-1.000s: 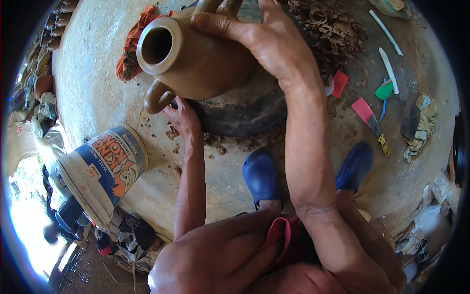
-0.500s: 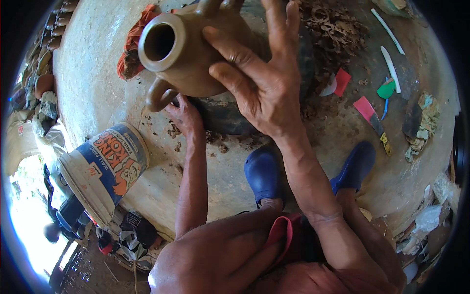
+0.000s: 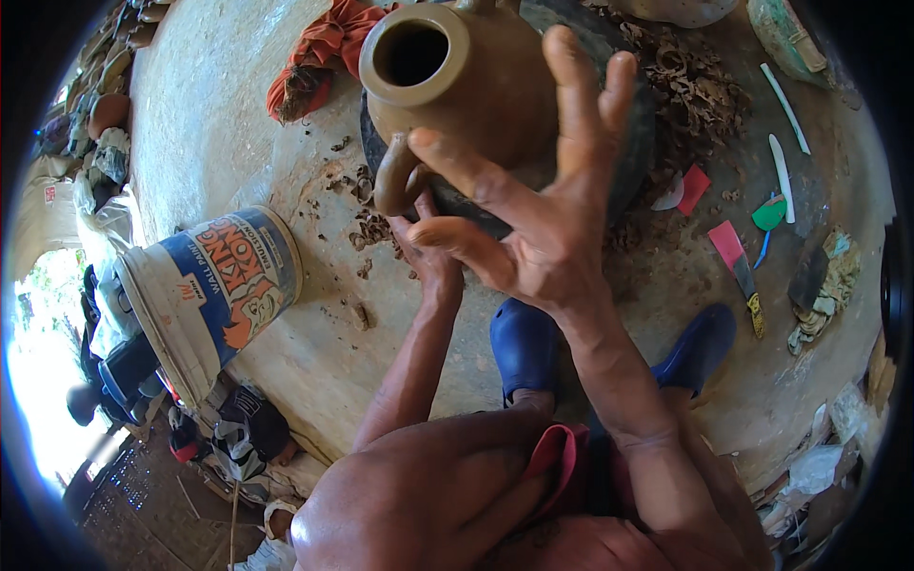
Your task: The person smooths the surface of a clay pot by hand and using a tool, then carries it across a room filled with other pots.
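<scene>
A brown clay pot point(image 3: 514, 90) with a round open mouth and looped handles sits on a dark round turntable point(image 3: 624, 162). One clay handle point(image 3: 392, 176) stands out from its near left side. My right hand point(image 3: 543, 224) is open in front of the pot, fingers spread wide and nothing in them. Its index fingertip appears beside the handle; contact cannot be told. My left hand point(image 3: 433, 262) is low by the turntable's near edge, just below the handle. Its fingers stretch upward, partly hidden behind the handle and my right hand.
Brown clay shavings point(image 3: 700, 90) lie right of the turntable. Beyond them are a white strip point(image 3: 781, 176), a green scraper point(image 3: 769, 214) and a knife point(image 3: 747, 285). A red cloth point(image 3: 328, 48) lies at far left, with a paint bucket point(image 3: 243, 281) nearer. My blue clogs point(image 3: 524, 347) rest on the floor.
The view has shifted. My right hand has come away from the pot's side and spread its fingers. The pot now appears farther right, with my left hand still low beside its handle.
</scene>
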`<state>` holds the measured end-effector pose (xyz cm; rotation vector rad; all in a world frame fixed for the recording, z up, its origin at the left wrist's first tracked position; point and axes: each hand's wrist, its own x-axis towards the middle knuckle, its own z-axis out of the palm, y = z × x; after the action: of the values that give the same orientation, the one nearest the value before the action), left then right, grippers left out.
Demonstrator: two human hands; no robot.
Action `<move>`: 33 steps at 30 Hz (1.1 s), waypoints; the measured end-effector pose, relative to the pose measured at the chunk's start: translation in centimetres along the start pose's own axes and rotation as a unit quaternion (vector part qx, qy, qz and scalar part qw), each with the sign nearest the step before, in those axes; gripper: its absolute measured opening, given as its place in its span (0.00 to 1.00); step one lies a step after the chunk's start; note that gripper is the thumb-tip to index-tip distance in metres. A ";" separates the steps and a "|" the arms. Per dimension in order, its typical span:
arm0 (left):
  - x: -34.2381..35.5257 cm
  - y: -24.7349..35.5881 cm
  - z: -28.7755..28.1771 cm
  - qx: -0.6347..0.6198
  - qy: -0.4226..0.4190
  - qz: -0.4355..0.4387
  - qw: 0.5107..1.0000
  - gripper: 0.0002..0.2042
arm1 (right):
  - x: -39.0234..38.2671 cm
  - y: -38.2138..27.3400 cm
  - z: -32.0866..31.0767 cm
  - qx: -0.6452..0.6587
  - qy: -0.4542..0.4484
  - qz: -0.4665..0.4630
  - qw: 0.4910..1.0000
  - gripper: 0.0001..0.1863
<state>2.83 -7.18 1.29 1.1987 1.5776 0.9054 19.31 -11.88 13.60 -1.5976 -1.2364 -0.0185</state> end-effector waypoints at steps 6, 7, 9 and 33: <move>-3.0 -1.1 -1.4 -0.048 -0.037 -0.111 0.992 0.31 | -0.9 -0.7 2.6 -0.164 0.026 -0.013 0.986 0.25; -3.6 -1.1 -0.9 -0.060 -0.051 -0.130 0.988 0.32 | -1.0 -1.0 0.2 -0.005 -0.091 -0.034 0.995 0.20; -4.8 -1.6 -0.4 -0.077 -0.074 -0.175 0.979 0.34 | -2.4 0.2 -0.5 0.014 -0.075 -0.095 0.993 0.16; 3.0 2.1 -2.4 -0.131 -0.060 -0.108 0.984 0.46 | -3.5 7.0 -4.1 0.128 0.198 0.121 0.964 0.15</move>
<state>0.89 -3.84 3.22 0.8622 1.4119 0.8518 24.83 -16.50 8.55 -1.4209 -0.7002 -0.0214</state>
